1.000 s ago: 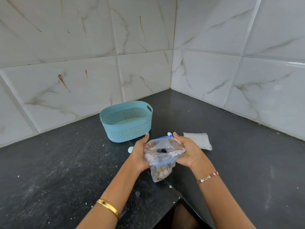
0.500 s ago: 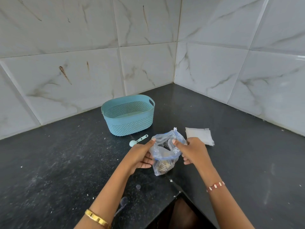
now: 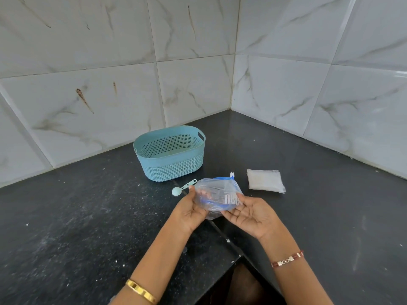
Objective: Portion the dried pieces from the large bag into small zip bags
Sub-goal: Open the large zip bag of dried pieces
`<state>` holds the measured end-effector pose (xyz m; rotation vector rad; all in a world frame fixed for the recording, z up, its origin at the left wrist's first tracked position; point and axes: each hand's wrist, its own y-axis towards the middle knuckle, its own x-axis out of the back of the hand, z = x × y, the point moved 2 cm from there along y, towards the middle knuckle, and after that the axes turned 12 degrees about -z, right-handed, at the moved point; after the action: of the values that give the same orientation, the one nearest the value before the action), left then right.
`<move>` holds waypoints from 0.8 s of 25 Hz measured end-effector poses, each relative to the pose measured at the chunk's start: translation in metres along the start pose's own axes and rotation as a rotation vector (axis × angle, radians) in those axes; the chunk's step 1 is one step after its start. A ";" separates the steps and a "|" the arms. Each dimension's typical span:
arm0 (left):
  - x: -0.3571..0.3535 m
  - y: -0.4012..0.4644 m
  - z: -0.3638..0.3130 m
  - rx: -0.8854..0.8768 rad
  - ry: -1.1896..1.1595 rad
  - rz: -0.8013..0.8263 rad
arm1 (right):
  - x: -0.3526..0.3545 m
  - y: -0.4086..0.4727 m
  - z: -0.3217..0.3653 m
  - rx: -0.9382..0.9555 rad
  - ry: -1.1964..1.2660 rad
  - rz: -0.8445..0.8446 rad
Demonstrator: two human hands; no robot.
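Observation:
The large clear bag with a blue zip strip lies tilted on its side between my two hands, just above the black counter. Brownish dried pieces show faintly through its left part. My left hand grips the bag's left side, thumb on top and fingers beneath. From the right, my right hand holds it palm up, fingers under the bag and thumb against its printed side. A flat stack of small clear zip bags lies on the counter to the right, beyond my right hand.
A teal perforated basket stands behind the bag near the tiled wall. A small teal measuring spoon lies between the basket and my left hand. The counter's inner corner edge drops off below my wrists.
Both hands have turned palm up and the bag has gone from hanging mouth-up to lying sideways across my fingers. The camera view shifted slightly lower.

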<state>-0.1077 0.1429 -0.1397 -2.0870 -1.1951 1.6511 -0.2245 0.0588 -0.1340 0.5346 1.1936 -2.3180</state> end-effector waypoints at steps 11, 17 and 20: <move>0.019 0.013 0.000 -0.050 0.288 -0.111 | -0.004 -0.003 0.016 0.669 -0.795 -0.342; 0.010 0.009 0.005 -0.309 0.658 -0.068 | -0.037 0.010 0.019 0.996 -1.545 -0.129; 0.013 0.012 -0.004 -0.337 0.737 -0.093 | -0.038 0.022 0.021 0.953 -1.512 -0.140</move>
<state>-0.0983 0.1457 -0.1548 -2.4431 -1.3106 0.5431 -0.1837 0.0396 -0.1161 -0.9629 -0.5929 -2.2592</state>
